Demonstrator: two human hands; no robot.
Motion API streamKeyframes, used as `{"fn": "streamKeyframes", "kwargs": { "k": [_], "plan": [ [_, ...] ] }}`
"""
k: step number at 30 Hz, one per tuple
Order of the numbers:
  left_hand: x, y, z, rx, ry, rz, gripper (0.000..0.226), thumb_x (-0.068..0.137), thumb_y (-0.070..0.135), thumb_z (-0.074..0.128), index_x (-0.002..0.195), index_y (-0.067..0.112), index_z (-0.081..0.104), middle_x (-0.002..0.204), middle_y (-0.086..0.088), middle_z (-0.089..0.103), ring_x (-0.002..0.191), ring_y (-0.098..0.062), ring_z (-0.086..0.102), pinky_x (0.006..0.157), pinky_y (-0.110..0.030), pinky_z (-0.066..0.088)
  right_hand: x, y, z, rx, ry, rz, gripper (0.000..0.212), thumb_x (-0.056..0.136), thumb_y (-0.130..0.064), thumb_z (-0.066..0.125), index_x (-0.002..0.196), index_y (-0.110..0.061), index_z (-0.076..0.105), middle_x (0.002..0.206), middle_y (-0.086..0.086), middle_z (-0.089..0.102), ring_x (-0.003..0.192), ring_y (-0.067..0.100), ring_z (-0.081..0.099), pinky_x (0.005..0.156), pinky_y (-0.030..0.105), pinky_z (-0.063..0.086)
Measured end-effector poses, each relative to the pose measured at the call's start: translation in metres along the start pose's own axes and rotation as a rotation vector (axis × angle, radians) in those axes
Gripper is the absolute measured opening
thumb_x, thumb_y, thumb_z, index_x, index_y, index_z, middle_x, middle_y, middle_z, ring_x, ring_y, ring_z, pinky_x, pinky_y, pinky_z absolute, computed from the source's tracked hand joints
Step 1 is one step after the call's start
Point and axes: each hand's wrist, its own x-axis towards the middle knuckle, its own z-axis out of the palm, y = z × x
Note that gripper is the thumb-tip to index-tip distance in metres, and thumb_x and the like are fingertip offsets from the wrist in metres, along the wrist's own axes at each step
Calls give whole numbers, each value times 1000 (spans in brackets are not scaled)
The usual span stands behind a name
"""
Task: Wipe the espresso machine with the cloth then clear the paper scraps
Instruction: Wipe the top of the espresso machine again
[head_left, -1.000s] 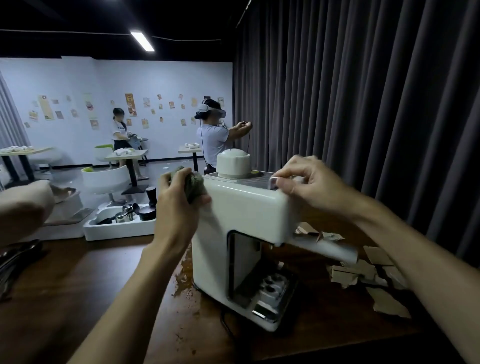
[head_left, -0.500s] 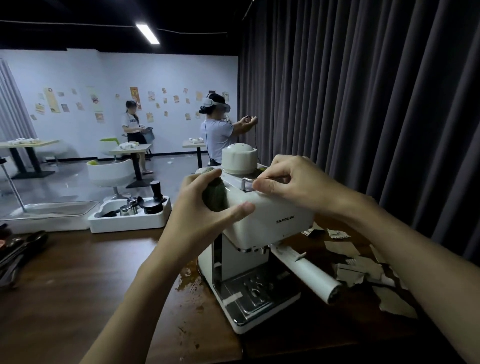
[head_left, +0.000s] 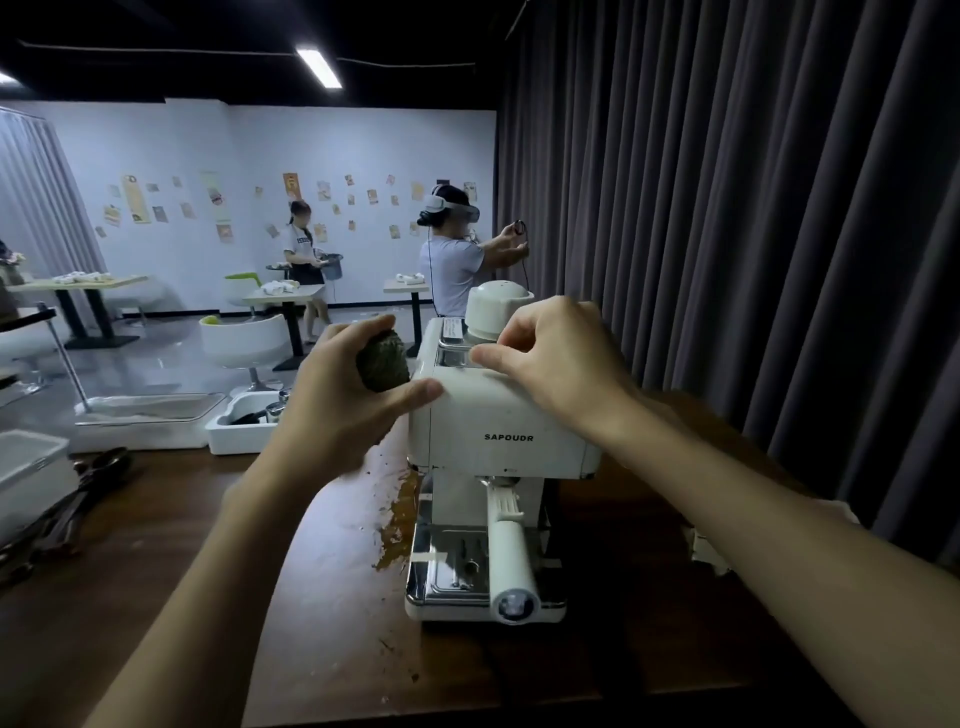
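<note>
Judged as the wiping step, with the clearing not yet begun. Found the espresso machine (head_left: 498, 431) upright toward the far right of the dark wooden table (head_left: 311, 597), with its front and portafilter handle (head_left: 511, 556) turned to the near side.

Gripped the cloth (head_left: 384, 364), a dark green wad, in the left hand (head_left: 337, 405), with fingers curled round it, just beside the machine's upper left side. Stretched the thumb rightward, with its tip touching the top left corner of the housing. Could not tell whether the cloth itself met the casing or hung just clear of it.

Braced the machine from above with the right hand (head_left: 561, 364), close to the domed cap (head_left: 496, 306), with fingers curled down and the thumb laid along the front edge of the top. Looked more like a clamp on the housing than a flat press.

Called next for pressing the wad onto the left panel and drawing it along under a steadying right hand, then going on to the front, top and drip tray (head_left: 452, 566). Noted a brown spill (head_left: 400, 519) on the table just left of the base.

Saw only a pale fragment, probably one of the paper scraps (head_left: 706, 551), at the right of the table, mostly hidden behind the right forearm.
</note>
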Motion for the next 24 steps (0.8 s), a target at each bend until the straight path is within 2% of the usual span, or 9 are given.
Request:
{"fn": "streamKeyframes", "kwargs": {
  "k": [4,7,9,12,15,17,19,21,24],
  "plan": [
    [-8,-6,-1,-2,18,0,81,70,42,83,142,17,54,132,-4,59,118,-16,58,98,-24,46,-6,1,1,22,4,-68,19,79,-37,77,81,-18,74,80,-8,69,78,8,63,76,34,54],
    [-14,-5,-2,-62,64,-12,69,78,33,82,140,17,57,129,-5,61,116,-16,59,98,-29,51,-12,1,-1,51,-22,-116,15,81,-29,77,88,-16,74,86,-8,63,81,5,59,76,19,47],
    [-17,-1,-4,-84,76,-13,63,82,27,79,140,16,56,130,-6,60,117,-18,60,99,-35,53,-14,4,0,66,-21,-122,16,82,-25,77,93,-15,73,91,-6,61,85,6,57,77,16,43],
    [-23,8,-5,-79,119,2,53,90,20,72,141,16,57,130,-5,59,117,-18,59,103,-36,52,-23,7,2,45,-11,-164,28,82,-30,75,107,-17,71,103,-5,59,100,10,54,89,23,38],
    [-30,23,-9,-127,169,41,43,98,19,58,141,18,56,132,-2,57,120,-15,58,106,-42,50,-34,5,-4,-29,96,-302,39,82,-40,70,117,-23,66,110,-8,58,105,6,50,90,25,31],
    [-37,38,-12,-267,115,38,43,100,14,48,142,24,54,129,0,58,118,-14,59,102,-40,54,-42,-3,-10,221,-1,-297,49,84,-36,71,129,-23,57,116,-8,56,99,1,54,84,17,40],
    [-43,57,-9,-494,-18,18,49,103,3,45,141,34,47,124,-2,59,111,-19,65,89,-37,60,-48,-10,-13,419,-105,-267,61,85,-35,72,139,-27,46,127,-4,51,102,7,58,80,21,52],
    [-47,67,0,-586,-69,10,46,101,-1,49,130,33,41,120,-6,58,103,-20,68,76,-34,61,-55,-15,-12,452,-117,-286,62,85,-30,73,141,-25,46,135,-2,47,117,11,54,89,29,54],
    [-51,72,16,-718,-93,-92,18,101,4,51,105,19,42,104,-7,57,96,-18,64,76,-38,58,-65,-17,-11,418,4,-277,52,83,-17,76,132,-15,57,129,0,54,119,12,53,92,31,53]
  ]
}}
